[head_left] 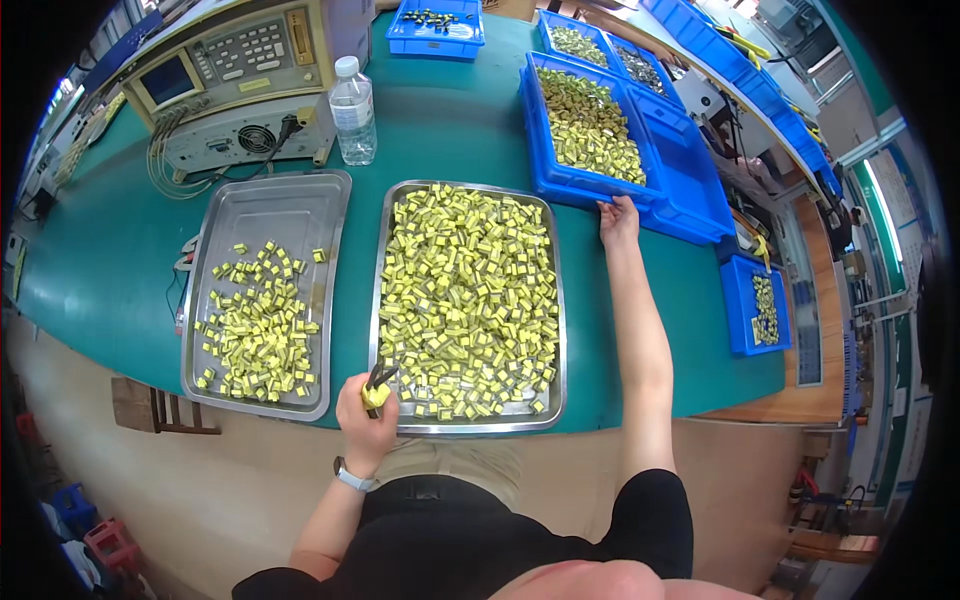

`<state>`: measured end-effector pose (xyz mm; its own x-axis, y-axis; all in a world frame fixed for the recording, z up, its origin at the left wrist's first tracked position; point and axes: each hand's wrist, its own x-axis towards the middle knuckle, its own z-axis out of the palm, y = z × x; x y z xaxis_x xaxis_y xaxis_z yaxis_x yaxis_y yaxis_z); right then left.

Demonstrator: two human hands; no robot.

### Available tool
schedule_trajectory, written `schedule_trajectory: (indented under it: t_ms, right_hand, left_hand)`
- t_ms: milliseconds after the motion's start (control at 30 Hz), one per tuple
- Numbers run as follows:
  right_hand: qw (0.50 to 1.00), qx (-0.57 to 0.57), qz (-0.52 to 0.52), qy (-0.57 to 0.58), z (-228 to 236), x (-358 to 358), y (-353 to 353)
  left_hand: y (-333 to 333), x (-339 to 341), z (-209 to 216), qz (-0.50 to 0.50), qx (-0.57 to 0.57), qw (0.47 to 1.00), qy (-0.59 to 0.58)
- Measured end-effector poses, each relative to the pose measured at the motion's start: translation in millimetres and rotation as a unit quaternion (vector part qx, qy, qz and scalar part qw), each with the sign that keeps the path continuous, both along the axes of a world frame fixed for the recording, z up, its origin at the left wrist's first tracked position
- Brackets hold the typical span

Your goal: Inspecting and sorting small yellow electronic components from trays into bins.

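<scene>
My left hand (370,412) is closed around a small tool with black prongs and a yellow body (377,388), at the near left corner of a metal tray. That tray (562,330) is heaped with small yellow-and-grey block-shaped parts (465,300). My right arm reaches forward, and my right hand (618,213) has its fingers bent at the near edge of a blue bin (585,184). Similar yellow parts (590,125) fill the bin, browner toward its far side. A second metal tray (265,200) on the left holds a smaller pile of yellow parts (262,340).
A bench instrument (225,75) with cables and a water bottle (353,115) stand at the back left of the green table (110,270). Blue bins (435,42) sit at the back; another bin (745,300) with parts is at the right edge. A wooden stool (160,405) stands below left.
</scene>
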<state>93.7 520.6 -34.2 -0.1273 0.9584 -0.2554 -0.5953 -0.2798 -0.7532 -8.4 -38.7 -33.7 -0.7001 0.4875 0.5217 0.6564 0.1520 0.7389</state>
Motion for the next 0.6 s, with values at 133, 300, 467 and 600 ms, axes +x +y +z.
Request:
schedule_trajectory:
  t_ms: [133,300,467,600]
  right_hand:
    - [1.000,0.003,-0.015,0.013,-2.4,-1.3,-16.0]
    - [0.998,0.003,-0.049,0.044,-3.1,-21.0,-32.6]
    - [0.997,0.032,-0.063,0.022,-6.2,-14.0,-36.0]
    - [0.975,-0.021,-0.111,-0.189,29.3,-18.0,-101.4]
  left_hand:
    - [-0.3,0.9,-2.6,0.000,0.001,1.000,-0.005]
    - [-4.5,4.0,1.3,0.017,-0.014,1.000,-0.008]
    - [-1.2,-0.1,2.1,-0.011,-0.005,1.000,-0.011]
    - [-6.1,-1.3,-2.8,-0.010,-0.015,0.999,-0.026]
